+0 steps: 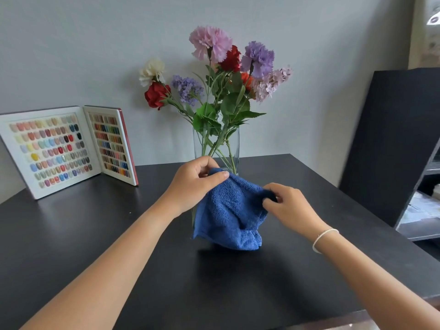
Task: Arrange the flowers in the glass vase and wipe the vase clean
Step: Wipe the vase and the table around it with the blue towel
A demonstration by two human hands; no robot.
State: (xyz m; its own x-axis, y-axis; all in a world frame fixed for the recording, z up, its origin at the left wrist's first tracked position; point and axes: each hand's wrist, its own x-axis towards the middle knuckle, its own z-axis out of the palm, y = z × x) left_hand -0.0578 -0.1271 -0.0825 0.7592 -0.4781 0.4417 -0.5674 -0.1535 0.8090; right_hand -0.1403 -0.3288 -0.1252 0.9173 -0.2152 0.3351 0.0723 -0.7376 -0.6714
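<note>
Near the middle of the black table [95, 234], a glass vase [215, 144] is standing upright, with its lower part hidden behind a blue towel [232, 210]. Flowers [214, 75] are sitting in the vase, their green stems crossing inside the glass and the pink, purple, red and cream blooms spreading out above the rim. The left hand [195, 184] is gripping the towel's upper left corner, thumb lying over the cloth and fingers curled behind it, right against the vase. The right hand [288, 206] is pinching the towel's right edge between thumb and fingertips, and a thin white bracelet [323, 239] is circling that wrist. Between the two hands the towel is hanging in front of the vase, its lower folds reaching down to the tabletop or just above it; which one cannot be told. Toward the table's far left corner, an open sample book [69, 148] of coloured nail tips is leaning against the grey wall [71, 44]. Beyond the table's right edge, a dark shelf unit [400, 144] is standing.
</note>
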